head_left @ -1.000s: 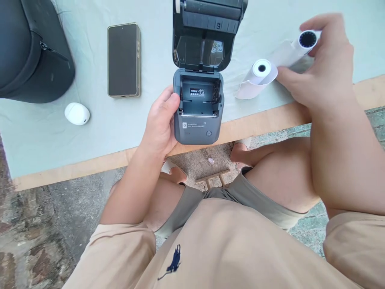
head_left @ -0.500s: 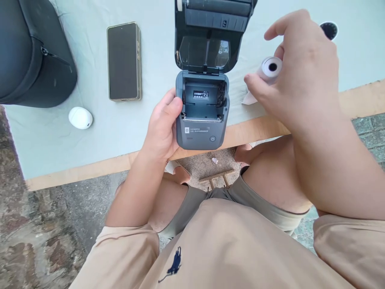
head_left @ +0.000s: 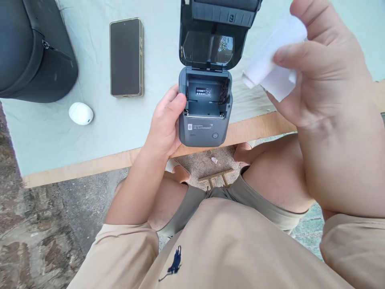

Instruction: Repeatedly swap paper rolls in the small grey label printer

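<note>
My left hand (head_left: 167, 120) grips a dark grey portable label printer (head_left: 204, 134) by its left side, at the table's front edge. The printer's lid (head_left: 215, 44) is swung up, and its roll compartment shows a small label inside with no roll in it. To the right, my right hand (head_left: 327, 60) holds a white paper roll (head_left: 275, 50) between thumb and fingers, above the table and apart from the printer. A loose end of paper hangs down from the roll.
A smartphone (head_left: 126, 58) lies left of the printer. Further left are a white egg-shaped case (head_left: 81, 113) and a black zipped bag (head_left: 36, 56). A pale green cloth (head_left: 99, 140) covers the table, whose wooden edge (head_left: 120, 163) is close to my legs.
My right hand has turned the paper roll over and lifted it up and right; its side and loose paper now show. My left hand and the printer have shifted slightly right.
</note>
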A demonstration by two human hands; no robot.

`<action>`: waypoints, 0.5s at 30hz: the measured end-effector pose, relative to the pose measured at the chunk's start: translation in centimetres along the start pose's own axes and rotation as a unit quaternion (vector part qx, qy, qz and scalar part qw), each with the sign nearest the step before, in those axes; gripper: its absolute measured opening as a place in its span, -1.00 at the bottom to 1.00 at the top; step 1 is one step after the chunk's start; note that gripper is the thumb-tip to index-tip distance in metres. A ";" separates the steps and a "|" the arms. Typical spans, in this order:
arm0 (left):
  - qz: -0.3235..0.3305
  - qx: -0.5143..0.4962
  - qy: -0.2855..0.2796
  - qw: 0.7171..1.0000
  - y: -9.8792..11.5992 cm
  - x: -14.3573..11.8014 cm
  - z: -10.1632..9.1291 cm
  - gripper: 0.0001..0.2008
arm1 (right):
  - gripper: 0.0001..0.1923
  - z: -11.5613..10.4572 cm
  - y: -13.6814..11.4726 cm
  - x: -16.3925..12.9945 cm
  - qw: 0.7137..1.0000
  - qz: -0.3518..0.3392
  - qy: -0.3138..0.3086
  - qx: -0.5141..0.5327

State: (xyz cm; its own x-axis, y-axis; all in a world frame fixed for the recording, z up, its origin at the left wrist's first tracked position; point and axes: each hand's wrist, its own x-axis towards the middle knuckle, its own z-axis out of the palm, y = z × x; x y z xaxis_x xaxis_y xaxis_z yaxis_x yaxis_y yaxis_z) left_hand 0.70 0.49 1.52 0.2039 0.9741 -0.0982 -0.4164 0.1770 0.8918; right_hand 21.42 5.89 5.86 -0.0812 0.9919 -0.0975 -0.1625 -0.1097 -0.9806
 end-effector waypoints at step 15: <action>0.024 -0.055 0.042 0.997 -0.4 0.2 -0.6 -0.74 | -0.49 0.9 1.3 0.2 0.996 0.036 0.039 0.070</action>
State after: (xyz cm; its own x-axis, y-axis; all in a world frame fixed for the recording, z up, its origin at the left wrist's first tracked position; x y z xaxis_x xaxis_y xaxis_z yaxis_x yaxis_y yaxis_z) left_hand 0.42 0.72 0.90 0.1075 0.9894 -0.0974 -0.5203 0.1395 0.8425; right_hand 20.26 5.86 4.70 -0.0217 0.9826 -0.1842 -0.2953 -0.1824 -0.9378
